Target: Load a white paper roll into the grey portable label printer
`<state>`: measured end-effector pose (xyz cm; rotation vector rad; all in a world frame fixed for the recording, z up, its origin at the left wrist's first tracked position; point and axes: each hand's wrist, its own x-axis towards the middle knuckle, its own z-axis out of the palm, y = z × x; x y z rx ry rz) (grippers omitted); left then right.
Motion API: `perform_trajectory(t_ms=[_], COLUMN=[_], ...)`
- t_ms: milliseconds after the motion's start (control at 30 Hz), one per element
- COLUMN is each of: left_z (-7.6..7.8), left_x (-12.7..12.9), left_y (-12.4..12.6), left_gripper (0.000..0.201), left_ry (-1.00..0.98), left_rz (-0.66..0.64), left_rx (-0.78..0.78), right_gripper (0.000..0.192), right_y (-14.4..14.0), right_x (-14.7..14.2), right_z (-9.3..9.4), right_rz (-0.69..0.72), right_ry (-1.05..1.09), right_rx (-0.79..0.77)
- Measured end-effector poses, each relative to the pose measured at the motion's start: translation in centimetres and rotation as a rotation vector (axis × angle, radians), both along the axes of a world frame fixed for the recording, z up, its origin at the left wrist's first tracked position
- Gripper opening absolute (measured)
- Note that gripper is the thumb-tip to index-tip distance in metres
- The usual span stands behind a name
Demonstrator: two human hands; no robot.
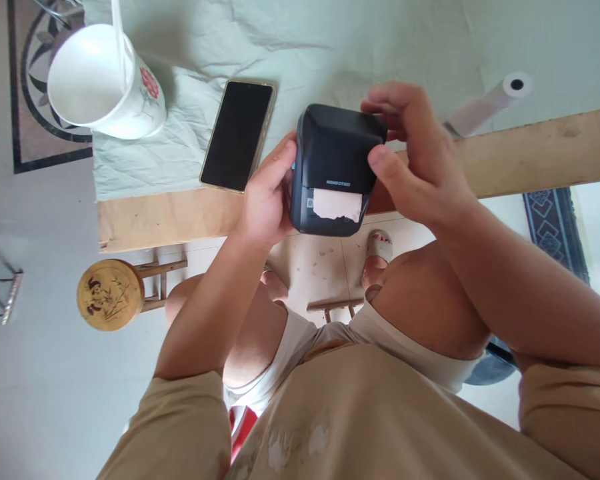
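A black label printer (343,147) with a small brand name on its lid is held up at the table's front edge. A strip of white paper (336,203) with a ragged torn edge sticks out of its slot. My left hand (270,193) grips the printer's left side, thumb on the edge and the other fingers hidden beneath it. Around the upper right corner curls my right hand (420,157), its thumb against the lid's side and its fingertips partly hidden or blurred at the back.
On the green tablecloth (190,40), a phone (237,135) lies left of the printer, near a white paper tub (147,100) with a white handle inside. A paper roll (490,103) lies to the right. A round wooden stool (110,295) stands below the table's left end.
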<state>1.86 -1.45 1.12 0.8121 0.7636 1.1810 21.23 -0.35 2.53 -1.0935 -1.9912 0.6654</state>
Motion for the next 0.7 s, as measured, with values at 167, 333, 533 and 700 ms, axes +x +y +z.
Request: perform_trajectory(t_ms=[167, 333, 533, 700], left_z=[0.05, 0.3, 0.32, 0.45], left_x=[-0.32, -0.39, -0.29, -0.08], left_y=[0.26, 0.12, -0.02, -0.07], left_gripper=[0.022, 0.026, 0.029, 0.027], left_ry=[-0.048, -0.098, -0.158, -0.128], left_rz=[-0.03, -0.079, -0.068, -0.037], left_rx=[0.025, 0.026, -0.011, -0.017], right_gripper=[0.037, 0.042, 0.055, 0.053], right_y=[0.1, 0.23, 0.27, 0.1], right_x=[0.46, 0.28, 0.25, 0.37], right_z=[-0.38, -0.54, -0.37, -0.17], right_rz=[-0.024, 0.068, 0.111, 0.104], right_ry=[0.036, 0.006, -0.077, -0.112], right_rx=[0.011, 0.052, 0.036, -0.038])
